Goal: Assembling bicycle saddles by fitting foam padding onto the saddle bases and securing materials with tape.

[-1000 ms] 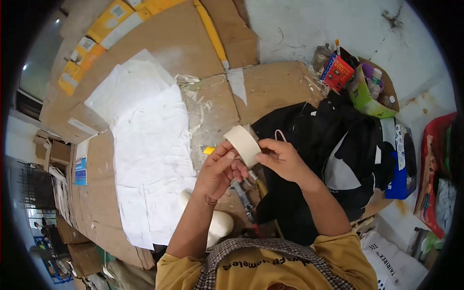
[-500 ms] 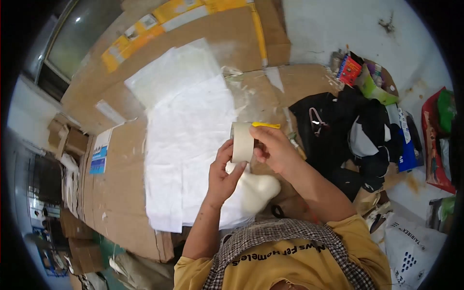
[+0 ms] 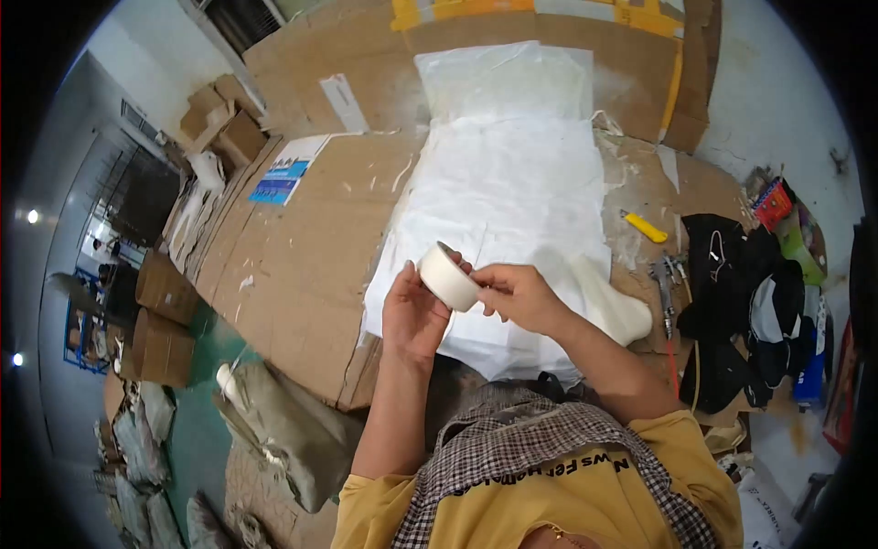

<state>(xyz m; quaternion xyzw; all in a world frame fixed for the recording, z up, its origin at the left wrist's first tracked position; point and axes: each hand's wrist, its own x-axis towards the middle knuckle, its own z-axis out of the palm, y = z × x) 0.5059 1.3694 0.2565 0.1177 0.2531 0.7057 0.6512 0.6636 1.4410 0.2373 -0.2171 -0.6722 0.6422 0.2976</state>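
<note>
A roll of cream-white tape (image 3: 448, 280) is held up in front of me, over the near part of white sheets (image 3: 512, 183). My left hand (image 3: 413, 316) cups it from the left, with the fingers behind the roll. My right hand (image 3: 519, 295) is closed at the roll's right edge, thumb and fingertips pinching there; whether a loose tape end is between them I cannot make out. Beyond my right wrist, a smooth cream moulded form (image 3: 611, 306) lies on the right edge of the sheets, partly hidden by my forearm.
Cardboard (image 3: 302, 238) covers the table and rises behind it. To the right lie a yellow utility knife (image 3: 646, 227), a spray gun (image 3: 666, 288) with a red hose, and a heap of black cloth (image 3: 713, 320). Cartons (image 3: 160, 320) and a grey-green bundle (image 3: 288, 439) are on the left.
My view has swung left, so the table appears further right. The tape roll has been tilted and turned in my hands. The yellow knife and spray gun now show fully.
</note>
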